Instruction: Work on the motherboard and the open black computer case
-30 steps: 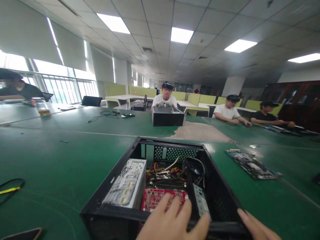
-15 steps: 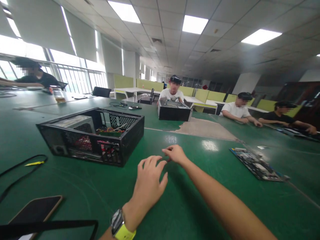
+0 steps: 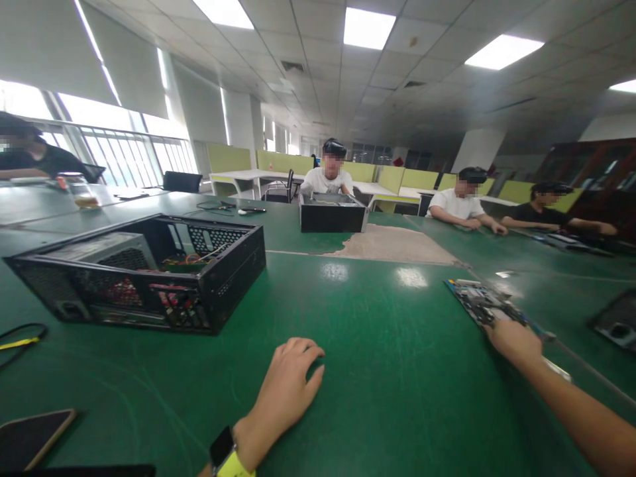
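- Change: half a second ago both hands are close together at mid-table; now the right hand [image 3: 514, 344] is out to the right, its fingers at the near edge of the circuit board [image 3: 470, 298].
- Meaning, as judged: handling now centres on the board; the open computer case [image 3: 140, 291], left, has no hand on it.
- Board: lies right of centre on the green table [image 3: 377, 371], components upward, near part hidden by the right hand.
- Right hand: finger spread and grip cannot be told; fingertips hidden.
- Left hand [image 3: 293, 374]: half open, fingers loosely curved, thumb apart, holding nothing; near centre, between case and board. Resting or hovering: cannot tell.
- Around: phone [image 3: 34, 437] near left; black cable [image 3: 20, 343] with yellow tag beyond it; dark object [image 3: 619, 318] far right.
- Far side: a co-worker [image 3: 328, 179] sits behind a second case [image 3: 330, 215].
- Obstruction: the right hand blocks the view of its own contact.
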`<state>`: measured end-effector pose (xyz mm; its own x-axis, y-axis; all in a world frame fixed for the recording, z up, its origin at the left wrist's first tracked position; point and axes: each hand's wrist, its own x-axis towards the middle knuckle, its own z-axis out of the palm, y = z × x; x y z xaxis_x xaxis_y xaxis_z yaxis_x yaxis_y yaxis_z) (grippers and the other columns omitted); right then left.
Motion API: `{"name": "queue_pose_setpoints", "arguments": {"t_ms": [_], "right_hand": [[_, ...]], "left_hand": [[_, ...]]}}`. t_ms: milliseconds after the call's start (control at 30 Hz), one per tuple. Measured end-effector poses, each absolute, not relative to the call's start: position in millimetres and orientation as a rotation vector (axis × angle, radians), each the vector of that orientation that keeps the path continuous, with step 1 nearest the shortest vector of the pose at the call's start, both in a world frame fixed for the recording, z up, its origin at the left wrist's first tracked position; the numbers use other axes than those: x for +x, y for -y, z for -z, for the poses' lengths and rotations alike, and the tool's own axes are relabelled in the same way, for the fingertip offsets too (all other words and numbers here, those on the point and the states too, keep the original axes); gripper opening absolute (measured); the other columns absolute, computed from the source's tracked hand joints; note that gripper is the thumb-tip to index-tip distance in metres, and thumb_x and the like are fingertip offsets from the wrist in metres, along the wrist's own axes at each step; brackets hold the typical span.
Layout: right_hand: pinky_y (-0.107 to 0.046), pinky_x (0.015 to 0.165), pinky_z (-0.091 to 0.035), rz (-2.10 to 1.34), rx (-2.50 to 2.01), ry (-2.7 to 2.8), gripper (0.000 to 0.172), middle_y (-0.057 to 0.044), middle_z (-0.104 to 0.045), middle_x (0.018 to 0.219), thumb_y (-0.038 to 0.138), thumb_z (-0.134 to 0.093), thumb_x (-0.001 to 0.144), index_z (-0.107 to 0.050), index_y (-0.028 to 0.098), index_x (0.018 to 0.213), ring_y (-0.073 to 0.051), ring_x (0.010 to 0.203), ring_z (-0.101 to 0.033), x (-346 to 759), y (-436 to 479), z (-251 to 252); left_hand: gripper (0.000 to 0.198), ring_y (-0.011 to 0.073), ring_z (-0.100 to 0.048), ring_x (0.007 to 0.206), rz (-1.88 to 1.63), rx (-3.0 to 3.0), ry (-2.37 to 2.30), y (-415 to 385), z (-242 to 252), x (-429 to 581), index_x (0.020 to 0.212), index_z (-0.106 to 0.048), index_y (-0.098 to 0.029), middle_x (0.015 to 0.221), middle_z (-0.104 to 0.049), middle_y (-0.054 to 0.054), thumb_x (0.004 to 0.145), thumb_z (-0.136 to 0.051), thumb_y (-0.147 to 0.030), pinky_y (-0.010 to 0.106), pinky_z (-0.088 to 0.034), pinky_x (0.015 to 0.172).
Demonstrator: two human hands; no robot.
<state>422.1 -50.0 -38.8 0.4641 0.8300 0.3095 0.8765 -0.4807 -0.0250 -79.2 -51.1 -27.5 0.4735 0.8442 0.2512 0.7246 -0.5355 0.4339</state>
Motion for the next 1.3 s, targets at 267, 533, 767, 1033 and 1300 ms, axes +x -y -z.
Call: {"name": "queue_pose_setpoints", "arguments": {"t_ms": [267,533,767,1033,1300], "right_hand": [[-0.044,0.069,-0.053,0.175,-2.523,1.87,0.037,-0.016,-0.071,0.083,0.037,-0.041,0.087,-0.071,0.017,0.079,-0.034,0.078,-0.068,305,114,51],[-0.035,0.09,-0.051,-0.141,-1.877,2.261,0.032,0.001,-0.067,0.115,0.037,-0.044,0.09,-0.068,0.035,0.11,-0.022,0.105,-0.063,272,197,64],[-0.034,0.09,-0.048,-0.251,-2.006,1.973,0.043,-0.005,-0.069,0.111,0.048,-0.036,0.092,-0.069,0.025,0.105,-0.024,0.102,-0.063,293,141,43],[-0.045,0.071,-0.045,0.016,-2.462,1.74,0.041,-0.014,-0.068,0.09,0.045,-0.036,0.085,-0.061,0.02,0.105,-0.034,0.082,-0.064,278,109,34],[-0.027,0.062,-0.04,-0.607,-1.657,1.569,0.019,-0.001,-0.058,0.074,0.028,-0.042,0.073,-0.058,0.02,0.08,-0.016,0.065,-0.05,189,89,-15]], "left_hand": [[0.02,0.0229,-0.053,0.106,-0.623,2.506,-1.129,60,17,-61,0.105,-0.061,-0.024,0.108,-0.062,0.005,0.089,-0.049,-0.026,0.041,-0.042,0.093],[0.067,0.0337,-0.017,0.139,-0.415,2.643,-1.011,55,26,-72,0.141,-0.031,-0.034,0.154,-0.021,0.007,0.082,-0.061,-0.046,0.056,-0.022,0.111],[0.058,0.0333,-0.022,0.138,-0.234,2.572,-0.901,71,37,-64,0.133,-0.045,-0.029,0.151,-0.027,0.01,0.08,-0.062,-0.047,0.056,-0.022,0.112],[0.074,0.0311,-0.02,0.139,-0.325,2.555,-0.815,71,47,-56,0.125,-0.052,-0.019,0.149,-0.032,0.012,0.072,-0.055,-0.072,0.051,-0.016,0.116],[0.099,0.0366,-0.019,0.139,-0.378,2.438,-1.003,75,58,-37,0.138,-0.04,-0.022,0.151,-0.027,0.014,0.059,-0.059,-0.08,0.057,-0.019,0.112]]}}
